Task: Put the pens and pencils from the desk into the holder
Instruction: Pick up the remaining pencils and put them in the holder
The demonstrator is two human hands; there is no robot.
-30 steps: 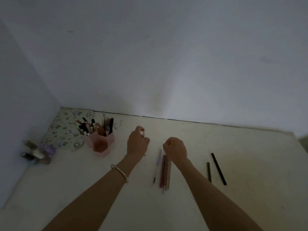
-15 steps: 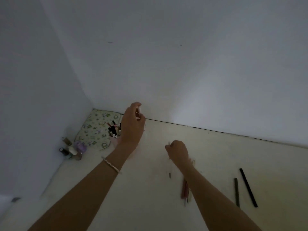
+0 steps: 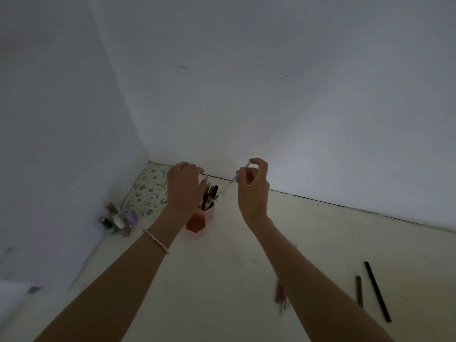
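- Cream tabletop (image 3: 246, 280) in a dim corner of pale walls; low light plus motion blur means tip and holder mouth are hard to judge, so a miss is likely.
- Floral pad (image 3: 145, 191) lies in the far left corner, behind the holder; no risk from it.
- Pink holder (image 3: 200, 219) stands on the tabletop near that corner, already crowded with upright pens (image 3: 209, 195); a new pen could jam against those and bounce out, or tip the holder if pushed sideways.
- Left hand (image 3: 183, 188) hovers over the holder, covering part of its mouth; a pale stick shows at its fingertips, grip looks closed on it but cannot tell for sure. Blocks the other hand's path, so the two could collide.
- Right hand (image 3: 253, 191) is raised just right of the holder, fingers pinched together on a thin lilac pen (image 3: 238, 175), tip angled down-left toward the holder. Light pinch near the top end; pen could swing or slip before reaching the mouth.
- Small bottles (image 3: 118, 219) cluster left of the holder by the wall; a left forearm sweep could knock them.
- Black pen (image 3: 377, 291) and dark green pen (image 3: 359, 291) lie well apart at right; blurred pinkish pens (image 3: 280, 296) peek beside the right forearm, which could roll them.
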